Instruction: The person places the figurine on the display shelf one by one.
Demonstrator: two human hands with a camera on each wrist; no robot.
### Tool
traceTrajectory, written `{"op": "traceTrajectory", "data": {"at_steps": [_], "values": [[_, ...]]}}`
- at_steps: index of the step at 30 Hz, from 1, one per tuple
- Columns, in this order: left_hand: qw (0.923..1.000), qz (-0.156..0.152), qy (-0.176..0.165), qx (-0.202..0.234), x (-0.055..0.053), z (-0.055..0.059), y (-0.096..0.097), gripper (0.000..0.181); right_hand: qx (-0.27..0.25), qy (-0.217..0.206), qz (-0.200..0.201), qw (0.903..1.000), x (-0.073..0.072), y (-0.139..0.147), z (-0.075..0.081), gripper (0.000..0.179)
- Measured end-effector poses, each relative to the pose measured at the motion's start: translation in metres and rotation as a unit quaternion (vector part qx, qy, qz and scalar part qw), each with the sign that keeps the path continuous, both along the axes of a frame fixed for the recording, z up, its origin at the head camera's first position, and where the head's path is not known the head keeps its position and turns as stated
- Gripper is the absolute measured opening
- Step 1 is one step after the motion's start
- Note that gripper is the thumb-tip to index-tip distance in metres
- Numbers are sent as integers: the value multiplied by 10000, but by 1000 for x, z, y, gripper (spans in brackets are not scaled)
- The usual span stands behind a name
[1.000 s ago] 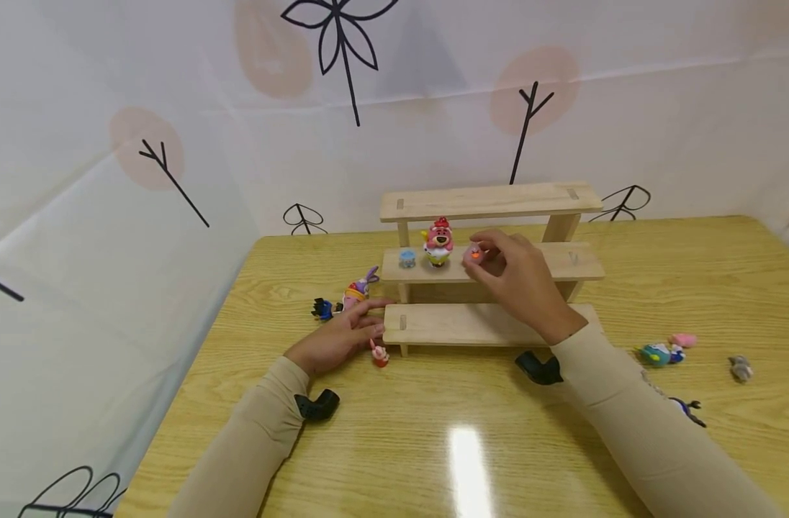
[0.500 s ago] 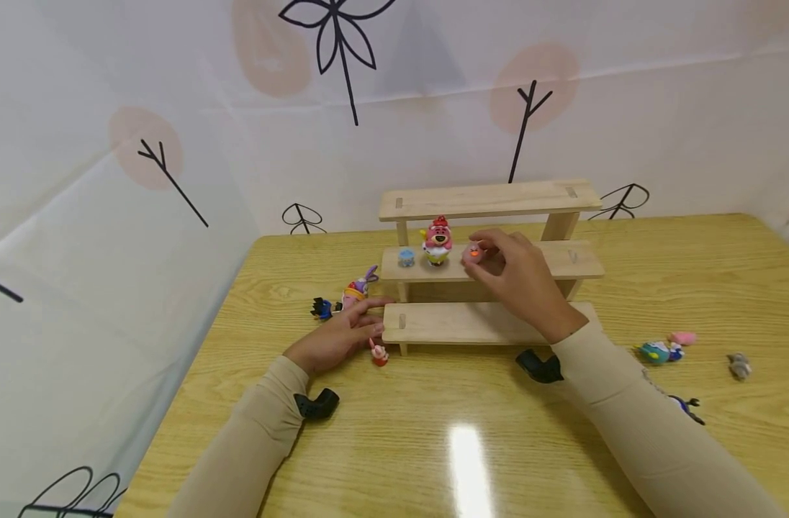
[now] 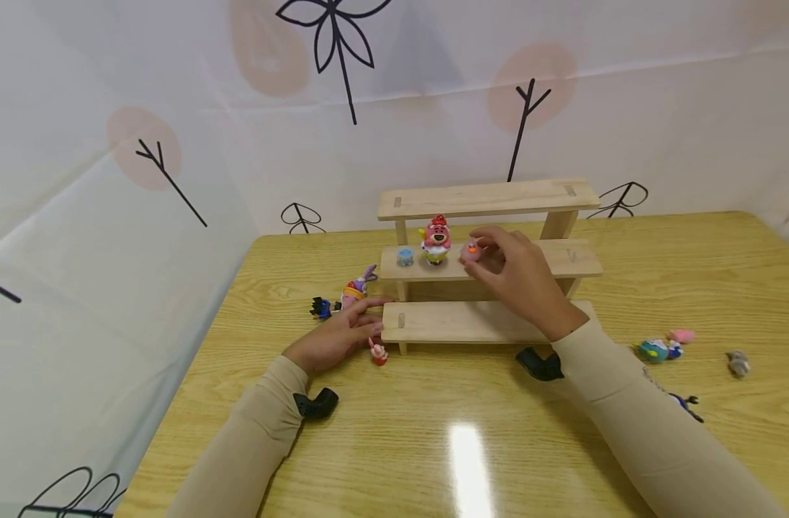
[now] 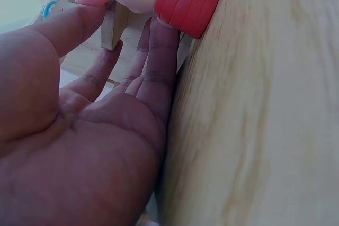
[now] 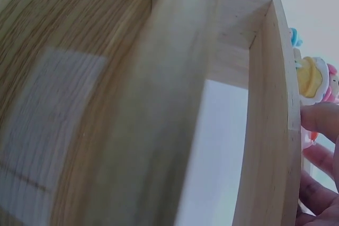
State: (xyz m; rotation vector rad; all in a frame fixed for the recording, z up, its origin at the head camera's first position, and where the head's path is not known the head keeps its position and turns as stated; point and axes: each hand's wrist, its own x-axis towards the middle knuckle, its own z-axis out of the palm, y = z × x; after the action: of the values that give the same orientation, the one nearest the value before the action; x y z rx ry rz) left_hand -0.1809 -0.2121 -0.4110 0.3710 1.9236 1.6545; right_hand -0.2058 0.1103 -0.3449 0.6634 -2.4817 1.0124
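My right hand (image 3: 524,277) pinches a small pink duck figure (image 3: 469,252) between thumb and fingers on the middle tier of a three-tier wooden shelf (image 3: 462,321). In the right wrist view the fingers (image 5: 324,119) partly hide it. Left of the duck stand a pink bear figure (image 3: 436,243) and a tiny light-blue piece (image 3: 404,257). My left hand (image 3: 335,339) lies on the table with fingers extended, at the lower tier's left end. Just in front of its fingers stands a pink piglet figure in red (image 4: 188,6), apart from any grip.
Left of the shelf lie a purple-eared figure (image 3: 355,291) and a dark-blue figure (image 3: 321,308). To the right are a teal figure (image 3: 654,350), a pink piece (image 3: 682,336), a grey figure (image 3: 738,364) and a dark-limbed figure (image 3: 687,406) partly behind the sleeve. A patterned cloth hangs behind.
The view shifts very slightly. The pink duck turns a little between my right fingers and stays at nearly the same spot. My left hand keeps its place.
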Motion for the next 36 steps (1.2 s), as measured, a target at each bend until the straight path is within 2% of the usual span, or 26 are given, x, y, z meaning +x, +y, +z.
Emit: {"op": "traceTrajectory", "data": {"at_steps": [18, 31, 36], "values": [[10000, 23, 3, -43, 0, -1, 0, 51, -145, -116, 45, 9998, -1, -3, -1, 37], [10000, 1, -17, -35, -1, -1, 0, 51, -230, -259, -213, 9992, -1, -5, -1, 42], [9999, 3, 18, -128, -3, -2, -1, 52, -249, -146, -321, 9991, -1, -6, -3, 42]]}}
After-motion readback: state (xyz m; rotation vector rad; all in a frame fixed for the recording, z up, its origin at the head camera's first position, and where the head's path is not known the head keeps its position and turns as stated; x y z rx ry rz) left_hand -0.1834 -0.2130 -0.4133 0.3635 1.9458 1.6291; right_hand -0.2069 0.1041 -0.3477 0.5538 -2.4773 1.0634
